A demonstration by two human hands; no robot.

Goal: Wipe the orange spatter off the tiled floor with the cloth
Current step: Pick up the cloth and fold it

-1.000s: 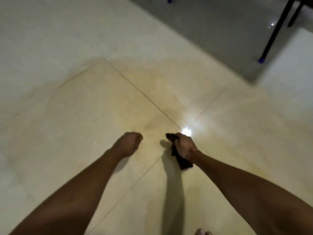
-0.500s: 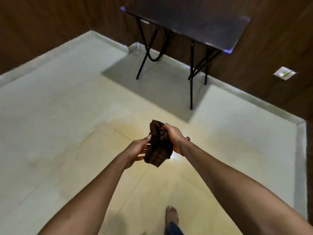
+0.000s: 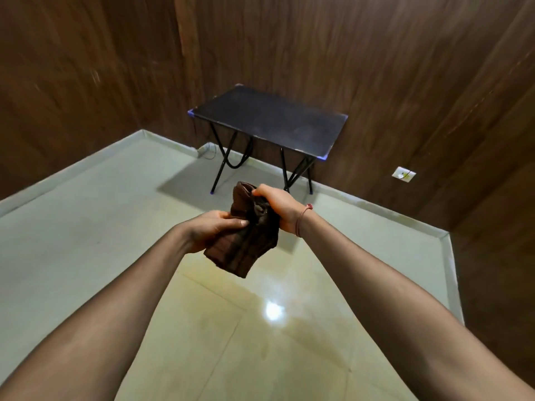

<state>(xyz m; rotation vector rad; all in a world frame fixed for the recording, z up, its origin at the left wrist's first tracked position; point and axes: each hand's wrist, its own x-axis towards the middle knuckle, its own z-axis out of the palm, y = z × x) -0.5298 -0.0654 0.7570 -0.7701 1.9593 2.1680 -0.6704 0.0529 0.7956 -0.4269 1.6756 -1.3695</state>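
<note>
both arms reach forward, the right hand [image 3: 278, 205] gripping the top of the crumpled brown cloth [image 3: 246, 235] and the left hand [image 3: 211, 227] pinching its side, above the glossy tiled floor [image 3: 86, 241].

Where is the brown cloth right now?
In the head view the cloth hangs mid-frame above the floor: the right hand grips its top, the left hand pinches its left side.

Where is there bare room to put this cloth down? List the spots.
Bare: the tiled floor between the left forearm and the left skirting; the glossy tiles below the cloth; the top of the black table. Crowded: under it, crossed legs and a cable.
</note>
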